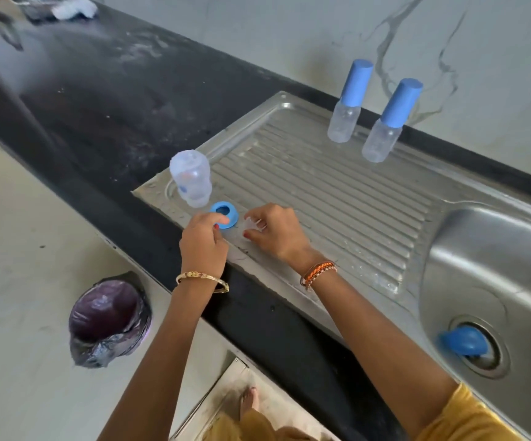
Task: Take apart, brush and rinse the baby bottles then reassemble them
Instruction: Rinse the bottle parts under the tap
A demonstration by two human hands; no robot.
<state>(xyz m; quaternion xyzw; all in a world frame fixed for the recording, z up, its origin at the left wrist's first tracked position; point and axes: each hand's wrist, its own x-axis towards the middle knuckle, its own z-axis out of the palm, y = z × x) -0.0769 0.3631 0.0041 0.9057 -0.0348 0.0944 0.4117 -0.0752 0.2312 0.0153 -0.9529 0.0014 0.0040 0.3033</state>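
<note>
A blue screw ring (224, 214) lies on the near left corner of the steel drainboard (337, 198); my left hand (203, 241) pinches its near edge. My right hand (275, 232) pinches a small clear teat (253, 225) just right of the ring. An open clear bottle body (191, 178) stands upside down behind the ring. Two assembled bottles with tall blue caps (350, 101) (391, 120) stand at the back of the drainboard. A blue cap (463, 340) lies in the sink bowl (468, 259) by the drain.
Dark countertop (105, 100) stretches away to the left, with a white cloth (75, 9) at its far end. A bin lined with a purple bag (108, 316) stands on the floor below. A marble wall rises behind the sink.
</note>
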